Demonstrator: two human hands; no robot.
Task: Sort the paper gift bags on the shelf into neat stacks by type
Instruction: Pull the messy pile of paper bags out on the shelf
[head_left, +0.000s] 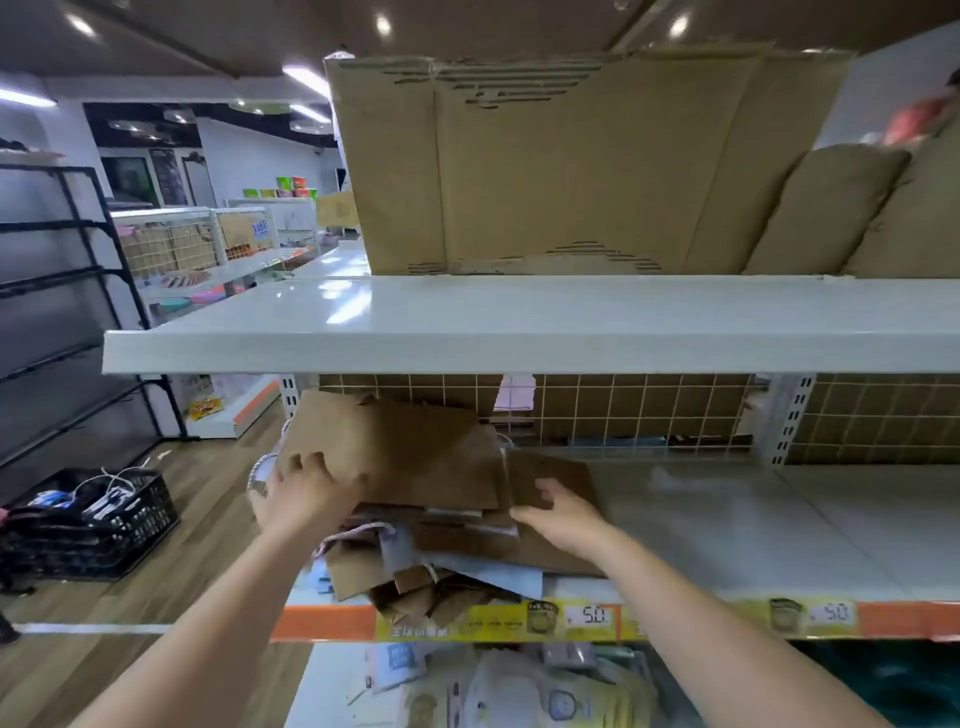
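Brown kraft gift bags (431, 457) sit in a messy pile at the left end of the lower shelf (753, 525), around 7 o'clock in the view, some tilted up against the wire grid back (649, 410). Under them a few pale white or blue bags (498, 571) poke out, and small folded brown ones hang over the front edge above the orange price strip (587, 618).

Your left hand (306, 493) grips the left edge of the top large brown bag, fingers curled over it, thumb side hidden. Your right hand (561, 514) lies on a smaller dark brown bag (550, 478) at the pile's 3 o'clock side, fingers relaxed and slightly spread, pressing rather than pinching as far as you can tell.

Key relation: the top bag's long axis runs roughly 9-to-3, left end raised, and it lies straight ahead at 12 o'clock from your left hand, which is nearer. Bare shelf for a new stack lies at 3 o'clock of your right hand.

Sorting looks barely started; types are mixed.
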